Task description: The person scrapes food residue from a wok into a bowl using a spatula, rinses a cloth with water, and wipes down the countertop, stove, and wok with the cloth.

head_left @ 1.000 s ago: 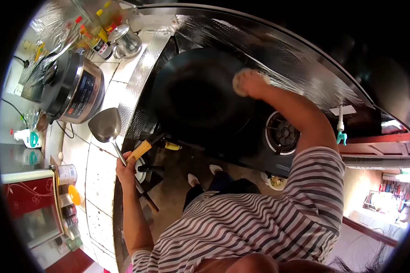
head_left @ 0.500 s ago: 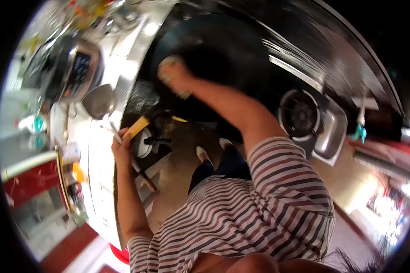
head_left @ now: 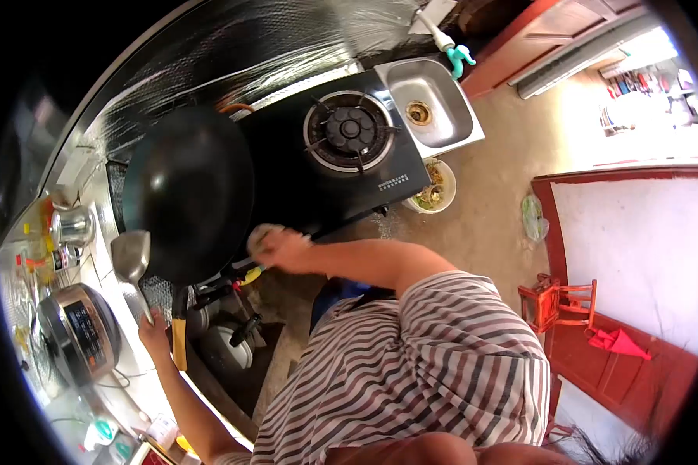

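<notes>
My left hand is closed round the shaft of a metal wok spatula, its broad blade overlapping the wok's left edge. The large black wok rests on the left side of the stove. Its wooden handle points toward me just right of my left hand, apparently free of it. My right hand is closed on a pale, crumpled cloth, slightly blurred. It is at the stove's front edge, right of the wok.
A bare burner and a steel sink lie to the right. A bucket with scraps stands on the floor below. At left are a rice cooker and a metal pot. Lids sit under the counter.
My view has swung right. My right hand with the cloth has come out of the wok to its near right side. My left hand has left the wok handle and keeps the spatula.
</notes>
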`<state>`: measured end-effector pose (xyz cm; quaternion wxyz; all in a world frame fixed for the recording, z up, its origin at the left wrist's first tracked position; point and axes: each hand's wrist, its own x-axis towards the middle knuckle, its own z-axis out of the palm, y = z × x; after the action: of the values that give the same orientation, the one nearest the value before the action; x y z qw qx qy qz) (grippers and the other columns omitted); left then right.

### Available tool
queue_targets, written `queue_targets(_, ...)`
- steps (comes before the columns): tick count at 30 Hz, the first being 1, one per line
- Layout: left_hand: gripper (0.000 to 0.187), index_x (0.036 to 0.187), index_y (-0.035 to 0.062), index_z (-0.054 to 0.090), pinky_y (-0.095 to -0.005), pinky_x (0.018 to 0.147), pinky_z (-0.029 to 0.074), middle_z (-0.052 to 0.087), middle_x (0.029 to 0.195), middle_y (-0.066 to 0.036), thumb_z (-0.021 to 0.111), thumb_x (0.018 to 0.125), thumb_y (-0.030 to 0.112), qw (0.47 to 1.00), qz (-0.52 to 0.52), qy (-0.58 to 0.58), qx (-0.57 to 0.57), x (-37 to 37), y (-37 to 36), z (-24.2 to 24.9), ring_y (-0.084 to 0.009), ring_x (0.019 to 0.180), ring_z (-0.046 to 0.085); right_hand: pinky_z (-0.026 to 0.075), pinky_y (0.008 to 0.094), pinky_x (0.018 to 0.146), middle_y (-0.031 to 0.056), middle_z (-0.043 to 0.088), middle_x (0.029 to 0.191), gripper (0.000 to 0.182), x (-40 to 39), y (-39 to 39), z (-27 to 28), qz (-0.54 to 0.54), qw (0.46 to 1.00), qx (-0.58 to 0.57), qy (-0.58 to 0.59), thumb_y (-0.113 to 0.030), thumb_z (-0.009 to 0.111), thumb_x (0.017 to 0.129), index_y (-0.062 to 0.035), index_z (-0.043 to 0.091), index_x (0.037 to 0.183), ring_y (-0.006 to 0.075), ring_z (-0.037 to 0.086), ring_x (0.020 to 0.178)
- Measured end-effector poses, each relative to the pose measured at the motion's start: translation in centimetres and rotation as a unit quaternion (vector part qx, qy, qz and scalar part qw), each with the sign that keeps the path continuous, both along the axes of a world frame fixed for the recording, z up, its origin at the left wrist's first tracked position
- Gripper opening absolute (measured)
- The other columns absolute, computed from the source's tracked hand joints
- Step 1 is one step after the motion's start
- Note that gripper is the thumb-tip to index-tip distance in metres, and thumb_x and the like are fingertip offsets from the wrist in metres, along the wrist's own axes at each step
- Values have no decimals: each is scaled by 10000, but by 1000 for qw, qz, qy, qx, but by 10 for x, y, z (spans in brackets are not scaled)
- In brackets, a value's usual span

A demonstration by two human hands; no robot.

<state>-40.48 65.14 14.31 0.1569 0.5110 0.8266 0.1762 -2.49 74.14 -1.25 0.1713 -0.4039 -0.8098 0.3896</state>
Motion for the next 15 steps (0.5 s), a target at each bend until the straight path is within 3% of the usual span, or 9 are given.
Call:
queue_targets(1, 113, 868, -3, 583, -286, 520, 401, 544, 616, -58, 570, 795, 82, 999, -19, -1, -25, 23, 22, 10, -133, 545, 496, 490, 418, 700, 129, 599, 925, 210, 30, 14, -10, -47, 998, -21, -38, -287, 546, 768, -170, 629, 920, 322, 582, 847)
queue_targets(2, 99, 858, -5, 573, -283, 519, 399, 541, 603, -52, 568, 791, 69, 998, -41, -3, -50, 46, 38, 22, -132, 548, 500, 475, 396, 762, 101, 593, 977, 185, 79, 25, 21, -54, 997, 27, -41, -238, 529, 776, -177, 648, 903, 325, 556, 906)
queue_targets(3, 92, 849, -5, 563, -277, 501, 388, 533, 590, -49, 572, 785, 60, 998, -45, -25, -34, 42, 48, 6, -131, 531, 499, 450, 377, 825, 91, 581, 999, 208, 119, 27, 10, -99, 982, 162, 12, -175, 517, 773, -181, 649, 933, 311, 521, 981)
queue_targets(4, 87, 841, -5, 554, -271, 484, 378, 525, 576, -46, 577, 779, 51, 998, -50, -47, -17, 38, 60, -12, -129, 515, 497, 437, 383, 844, 93, 556, 1059, 266, 162, 32, 2, -145, 970, 154, -123, -139, 508, 765, -195, 629, 995, 308, 499, 1012)
queue_targets(6, 88, 839, 3, 550, -266, 402, 345, 515, 568, -43, 586, 772, 46, 993, -24, -103, -55, 47, 79, -18, -129, 442, 481, 444, 390, 837, 89, 516, 1128, 346, 236, 29, 46, -133, 951, 138, -241, -95, 515, 742, -209, 595, 1059, 317, 506, 981)
queue_targets(10, 66, 810, 3, 551, -260, 299, 289, 487, 536, -40, 578, 786, 58, 978, 44, -188, -83, 68, 96, -29, -116, 359, 434, 458, 398, 826, 96, 486, 1192, 386, 344, -16, 30, -247, 921, 128, -272, -69, 560, 695, -189, 576, 1061, 334, 496, 1005)
queue_targets(12, 77, 796, -4, 562, -260, 307, 307, 486, 531, -41, 583, 784, 70, 984, 49, -146, -91, 72, 99, -38, -116, 369, 442, 478, 387, 804, 99, 560, 1105, 359, 385, -38, 34, -340, 882, 132, -300, -61, 562, 683, -182, 593, 1020, 309, 546, 955)
queue_targets(14, 105, 802, 0, 588, -281, 324, 352, 509, 544, -50, 602, 776, 100, 988, 48, -108, -101, 82, 101, -35, -130, 393, 473, 493, 371, 790, 94, 628, 965, 344, 425, -45, 51, -401, 886, -6, -234, -46, 551, 687, -189, 617, 992, 278, 594, 895)
queue_targets(15, 121, 822, 20, 606, -319, 377, 401, 533, 561, -55, 616, 764, 126, 995, -3, -55, -81, 76, 101, -43, -147, 415, 493, 502, 347, 782, 84, 662, 876, 315, 457, -50, 19, -463, 850, -33, -247, -37, 533, 718, -184, 638, 976, 228, 630, 833)
